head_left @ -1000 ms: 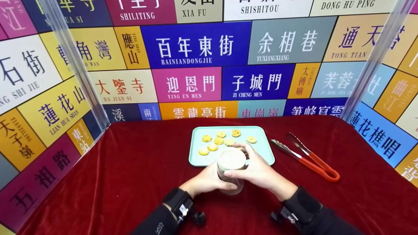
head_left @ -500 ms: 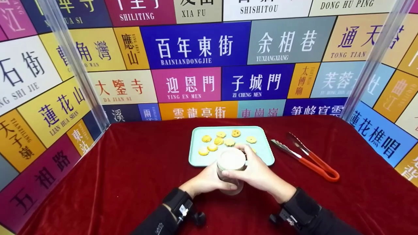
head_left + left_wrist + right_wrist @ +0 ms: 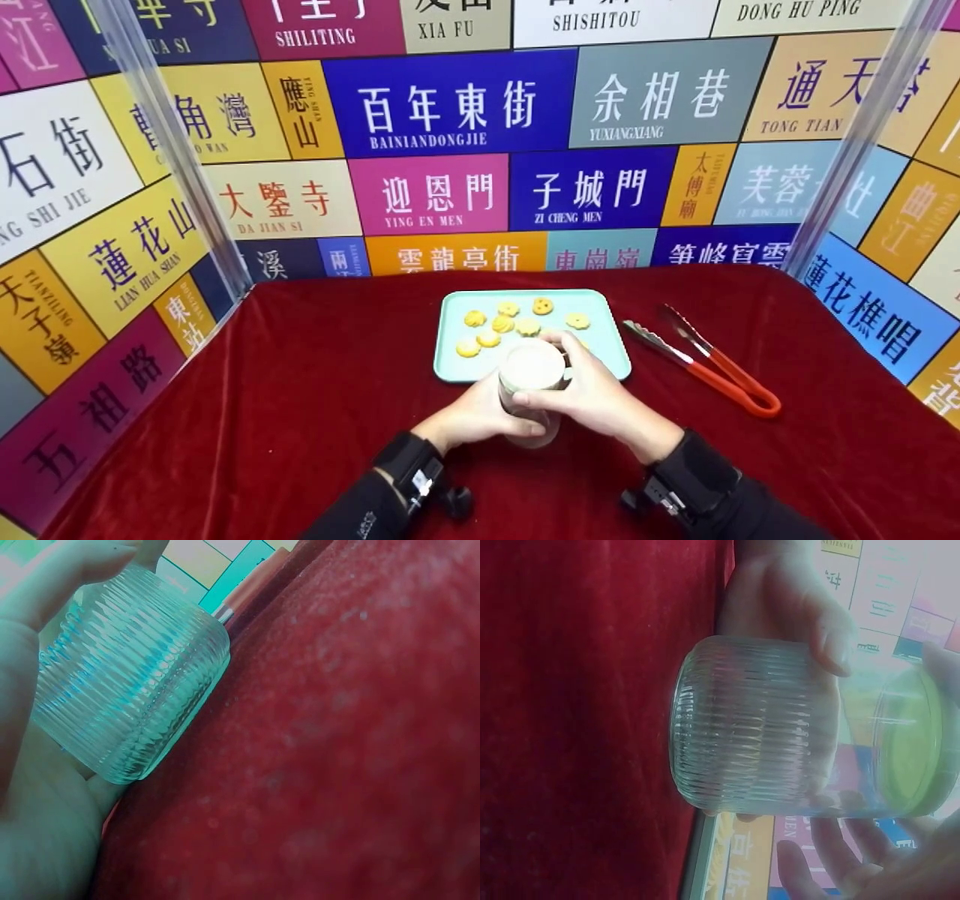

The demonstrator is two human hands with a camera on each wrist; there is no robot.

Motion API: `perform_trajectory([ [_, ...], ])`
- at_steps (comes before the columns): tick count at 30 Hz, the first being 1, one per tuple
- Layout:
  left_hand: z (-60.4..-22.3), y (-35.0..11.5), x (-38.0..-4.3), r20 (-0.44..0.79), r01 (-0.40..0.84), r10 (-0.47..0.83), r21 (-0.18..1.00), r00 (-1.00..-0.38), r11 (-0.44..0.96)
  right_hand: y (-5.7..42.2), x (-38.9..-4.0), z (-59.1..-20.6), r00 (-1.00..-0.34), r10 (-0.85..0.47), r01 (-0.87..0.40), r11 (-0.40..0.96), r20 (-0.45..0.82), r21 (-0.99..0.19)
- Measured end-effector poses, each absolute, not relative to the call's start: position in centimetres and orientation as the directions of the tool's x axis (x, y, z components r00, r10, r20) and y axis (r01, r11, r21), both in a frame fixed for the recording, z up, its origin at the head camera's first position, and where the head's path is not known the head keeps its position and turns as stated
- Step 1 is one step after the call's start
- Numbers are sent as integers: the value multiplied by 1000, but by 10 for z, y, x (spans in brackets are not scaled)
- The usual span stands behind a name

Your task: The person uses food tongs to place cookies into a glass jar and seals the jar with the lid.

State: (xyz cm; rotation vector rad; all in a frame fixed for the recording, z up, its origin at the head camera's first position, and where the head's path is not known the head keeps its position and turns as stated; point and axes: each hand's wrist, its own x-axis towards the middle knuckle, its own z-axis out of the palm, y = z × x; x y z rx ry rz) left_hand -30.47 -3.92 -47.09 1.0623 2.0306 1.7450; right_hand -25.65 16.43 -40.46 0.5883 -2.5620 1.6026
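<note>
A clear ribbed glass jar [image 3: 750,727] stands upright in front of me, its base close to the red cloth. Its lid [image 3: 532,364] looks whitish in the head view and pale green in the right wrist view. My left hand [image 3: 472,412] wraps around the jar's body from the left, thumb across the near side. From the right, my right hand [image 3: 600,390] grips the lid, with the thumb in front and the fingers curled round the far side. In the left wrist view, the ribbed lower part of the glass [image 3: 142,682] shows nothing inside it.
Behind the jar lies a mint-green tray [image 3: 611,352] with several cookies [image 3: 502,324] on it. Metal tongs with red handles [image 3: 712,367] rest to its right. A red velvet cloth [image 3: 322,420] covers the table, and printed panels [image 3: 450,105] rise behind and beside it.
My right fingers have shifted slightly at the lid, and the edge of one more cookie shows beside them. The left hand and the jar stay in place.
</note>
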Motion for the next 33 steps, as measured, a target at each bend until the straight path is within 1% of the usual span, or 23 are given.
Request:
perform_trajectory([
  [9,-470,-39,-304,280,356,679,934,-679,-30,176,-262,-404,-907,-362,-336,320,213,-886],
  [13,-470,-39,-304,272,361,670,933,-691,-7,179,-264,-404,-901,-387,-323,294,197,-899],
  [19,-471,-40,-304,244,352,654,935,-716,36,177,-264,-405,-900,-391,-319,294,191,-901],
  [24,-471,-41,-305,230,352,644,934,-730,66,170,-260,-405,-916,-354,-307,314,190,-898],
  [30,-471,-40,-305,230,359,646,931,-728,72,159,-254,-406,-952,-229,-279,379,202,-882],
  [33,-470,-40,-305,234,368,645,926,-728,79,156,-252,-406,-961,-188,-263,400,203,-878],
])
